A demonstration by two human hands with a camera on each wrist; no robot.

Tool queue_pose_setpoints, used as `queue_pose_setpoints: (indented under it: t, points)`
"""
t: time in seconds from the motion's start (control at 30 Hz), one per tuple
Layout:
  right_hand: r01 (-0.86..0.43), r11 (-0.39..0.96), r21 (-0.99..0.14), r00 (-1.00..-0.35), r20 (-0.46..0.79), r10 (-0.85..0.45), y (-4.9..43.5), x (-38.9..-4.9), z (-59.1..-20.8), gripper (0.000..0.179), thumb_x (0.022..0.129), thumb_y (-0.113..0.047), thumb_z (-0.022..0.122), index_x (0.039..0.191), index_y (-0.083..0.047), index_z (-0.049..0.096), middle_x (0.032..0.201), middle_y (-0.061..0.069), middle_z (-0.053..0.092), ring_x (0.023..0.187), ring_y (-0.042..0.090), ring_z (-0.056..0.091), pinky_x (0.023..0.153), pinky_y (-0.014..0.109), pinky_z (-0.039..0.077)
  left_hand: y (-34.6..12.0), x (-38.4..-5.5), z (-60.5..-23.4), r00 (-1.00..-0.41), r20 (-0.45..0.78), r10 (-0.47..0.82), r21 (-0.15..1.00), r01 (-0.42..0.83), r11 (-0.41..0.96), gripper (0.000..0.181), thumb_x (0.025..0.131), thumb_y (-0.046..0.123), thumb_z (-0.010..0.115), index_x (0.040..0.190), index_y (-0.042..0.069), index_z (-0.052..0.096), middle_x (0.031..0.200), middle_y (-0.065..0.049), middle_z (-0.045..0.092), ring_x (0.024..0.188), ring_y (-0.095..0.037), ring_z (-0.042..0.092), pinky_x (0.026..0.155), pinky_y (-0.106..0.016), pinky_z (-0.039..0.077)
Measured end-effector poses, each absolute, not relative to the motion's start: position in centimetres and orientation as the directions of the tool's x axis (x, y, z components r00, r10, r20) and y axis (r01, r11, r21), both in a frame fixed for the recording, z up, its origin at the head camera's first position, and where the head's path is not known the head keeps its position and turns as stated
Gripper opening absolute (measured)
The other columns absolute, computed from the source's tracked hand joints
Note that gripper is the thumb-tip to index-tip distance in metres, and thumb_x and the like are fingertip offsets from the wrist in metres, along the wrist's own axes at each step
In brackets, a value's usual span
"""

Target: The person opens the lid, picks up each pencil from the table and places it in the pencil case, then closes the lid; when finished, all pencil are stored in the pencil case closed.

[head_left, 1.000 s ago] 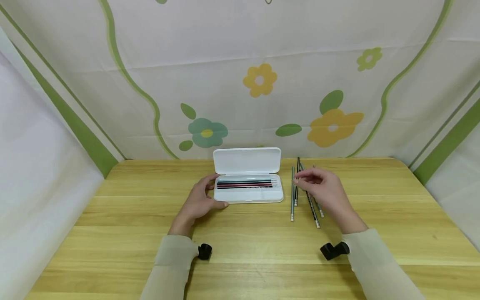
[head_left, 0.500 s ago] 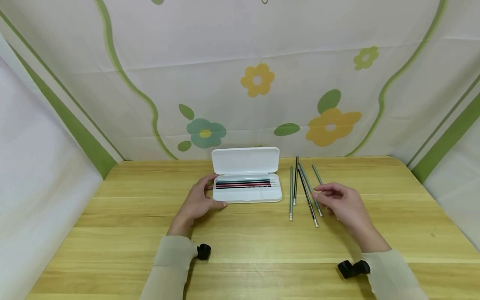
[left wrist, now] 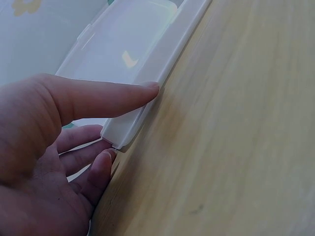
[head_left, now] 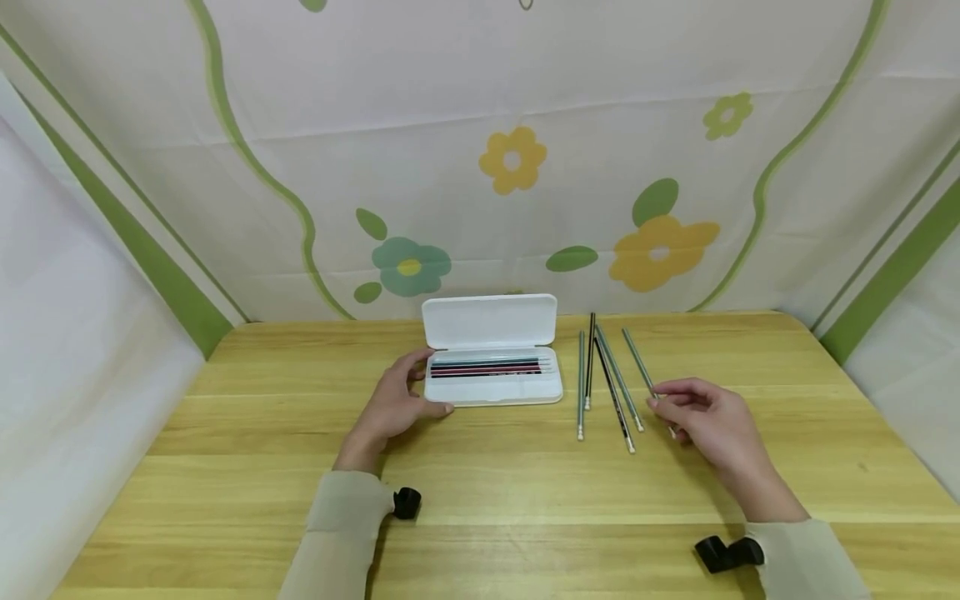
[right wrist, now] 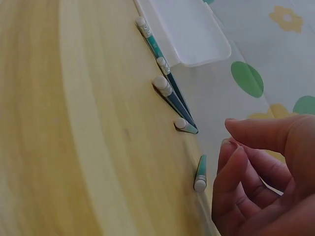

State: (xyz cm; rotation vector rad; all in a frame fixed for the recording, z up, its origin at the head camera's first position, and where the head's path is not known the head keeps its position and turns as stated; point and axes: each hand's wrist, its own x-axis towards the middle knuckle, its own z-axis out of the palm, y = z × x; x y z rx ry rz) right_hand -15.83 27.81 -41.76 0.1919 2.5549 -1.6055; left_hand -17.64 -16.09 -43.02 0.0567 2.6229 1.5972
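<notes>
A white pencil case lies with its lid raised, holding several dark, teal and red pencils. My left hand grips its left end, thumb along the front edge and fingers round the far corner. In the left wrist view the thumb lies along the case wall. My right hand hovers by the rightmost teal pencil, partly covering its eraser end in the head view. The right wrist view shows its fingers loosely bent with nothing between them, beside that pencil.
Between the case and my right hand lie a teal pencil, a black pencil, and a crossing pair, one black and one teal. The wooden table meets a flowered cloth behind.
My right hand has moved right and toward me, from over the loose pencils to the rightmost one, uncovering the others. My left hand stays on the case.
</notes>
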Motion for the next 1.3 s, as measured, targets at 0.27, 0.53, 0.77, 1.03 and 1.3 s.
queue_pose_setpoints:
  t: [0.27, 0.53, 0.77, 1.03, 1.3]
  points:
    - [0.195, 0.407, -0.893, -0.980, -0.191, 0.052, 28.9, -15.5, -42.0, 0.053, 0.099, -0.032, 0.080, 0.139, 0.000, 0.065, 0.098, -0.013, 0.072, 0.078, 0.008, 0.068, 0.068, 0.028, 0.061, -15.8, -17.8, -43.1, -0.997, -0.033, 0.077, 0.890, 0.006, 0.456, 0.093, 0.080, 0.008, 0.092, 0.161, 0.009, 0.047, 0.151, -0.017, 0.056, 0.130, -0.035, 0.050, 0.099, -0.037, 0.044]
    - [0.195, 0.442, -0.875, -0.980, -0.192, 0.053, 29.5, -15.1, -41.9, 0.051, 0.099, -0.031, 0.080, 0.137, -0.001, 0.066, 0.098, -0.011, 0.070, 0.080, 0.009, 0.069, 0.069, 0.029, 0.061, -15.9, -17.7, -43.0, -0.997, -0.045, 0.069, 0.888, -0.008, 0.460, 0.092, 0.081, 0.009, 0.092, 0.161, 0.008, 0.047, 0.151, -0.018, 0.055, 0.132, -0.036, 0.049, 0.100, -0.038, 0.044]
    - [0.186, 0.482, -0.856, -0.981, -0.194, 0.034, 29.9, -15.0, -42.0, 0.052, 0.098, -0.025, 0.080, 0.138, 0.003, 0.063, 0.100, -0.004, 0.071, 0.080, 0.008, 0.069, 0.068, 0.029, 0.061, -15.9, -17.7, -43.1, -0.996, -0.037, 0.081, 0.886, 0.004, 0.463, 0.092, 0.081, 0.009, 0.092, 0.161, 0.008, 0.046, 0.154, -0.018, 0.053, 0.132, -0.036, 0.049, 0.101, -0.040, 0.044]
    - [0.183, 0.583, -0.792, -0.977, -0.212, 0.018, 29.9, -14.8, -41.6, 0.060, 0.095, -0.033, 0.084, 0.139, 0.001, 0.061, 0.101, 0.000, 0.074, 0.076, 0.011, 0.067, 0.066, 0.029, 0.059, -15.8, -17.8, -43.1, -0.996, -0.049, 0.073, 0.887, -0.010, 0.462, 0.091, 0.082, 0.010, 0.092, 0.161, 0.010, 0.046, 0.156, -0.017, 0.052, 0.134, -0.036, 0.049, 0.104, -0.042, 0.044]
    - [0.177, 0.638, -0.750, -0.973, -0.230, -0.001, 29.9, -14.6, -41.0, 0.061, 0.092, -0.035, 0.087, 0.136, 0.000, 0.063, 0.105, 0.003, 0.074, 0.077, 0.013, 0.066, 0.065, 0.030, 0.058, -15.8, -17.8, -43.1, -0.996, -0.055, 0.072, 0.887, -0.016, 0.462, 0.091, 0.082, 0.009, 0.091, 0.161, 0.011, 0.046, 0.157, -0.016, 0.051, 0.133, -0.036, 0.051, 0.106, -0.045, 0.045]
